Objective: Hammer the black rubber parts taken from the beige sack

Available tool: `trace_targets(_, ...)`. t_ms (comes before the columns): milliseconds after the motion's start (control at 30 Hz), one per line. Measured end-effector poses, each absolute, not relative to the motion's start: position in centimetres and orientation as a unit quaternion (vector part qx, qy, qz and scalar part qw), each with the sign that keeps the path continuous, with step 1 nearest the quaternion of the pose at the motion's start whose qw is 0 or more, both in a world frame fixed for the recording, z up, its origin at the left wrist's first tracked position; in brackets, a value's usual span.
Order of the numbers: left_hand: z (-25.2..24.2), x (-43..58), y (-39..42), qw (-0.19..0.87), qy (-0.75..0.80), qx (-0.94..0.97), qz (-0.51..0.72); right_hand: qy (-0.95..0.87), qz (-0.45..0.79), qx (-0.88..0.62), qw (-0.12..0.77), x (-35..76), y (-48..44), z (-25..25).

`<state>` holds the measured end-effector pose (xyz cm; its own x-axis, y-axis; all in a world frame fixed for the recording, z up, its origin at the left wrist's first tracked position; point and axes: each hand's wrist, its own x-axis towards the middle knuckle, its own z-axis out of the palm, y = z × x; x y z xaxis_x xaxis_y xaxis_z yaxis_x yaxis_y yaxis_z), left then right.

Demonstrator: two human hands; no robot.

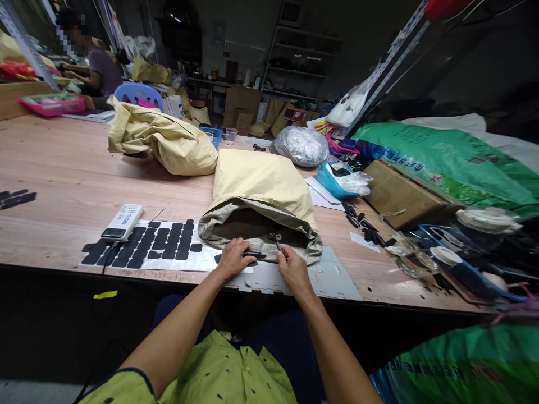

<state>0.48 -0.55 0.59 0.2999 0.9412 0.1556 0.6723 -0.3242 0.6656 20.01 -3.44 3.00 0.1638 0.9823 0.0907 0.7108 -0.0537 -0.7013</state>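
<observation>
My left hand (232,257) rests at the table's front edge with its fingers closed on a slim black strip (255,255) that lies flat. My right hand (290,266) is just to its right, pinching a small dark tool (277,241) that points up at the open mouth of a tan sack (261,207). Both hands are over a grey plastic sheet (332,278). To the left, a white sheet (202,259) carries rows of several black pads (147,246).
A white remote-like device (122,222) sits on the pad sheet. A second tan sack (162,137) lies behind. A cardboard box (402,193), loose black parts (364,224), bags and jars crowd the right. Another person sits far left at the back.
</observation>
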Motion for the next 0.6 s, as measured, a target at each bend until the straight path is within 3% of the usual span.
trace_targets(233, 0.5, 0.4, -0.6, 0.245, 0.520, 0.777, 0.258, -0.632, -0.064, -0.759, 0.146, 21.8, -2.0, 0.6)
trace_targets(433, 1.8, 0.1, -1.0, 0.258, 0.505, 0.790, 0.233, -0.626, -0.147, -0.752, 0.148, 21.4, -2.6, -0.7)
trace_targets(600, 2.9, -1.0, -6.3, 0.281, 0.413, 0.836, 0.228, -0.629, -0.156, -0.745, 0.156, 21.6, -2.4, -0.9)
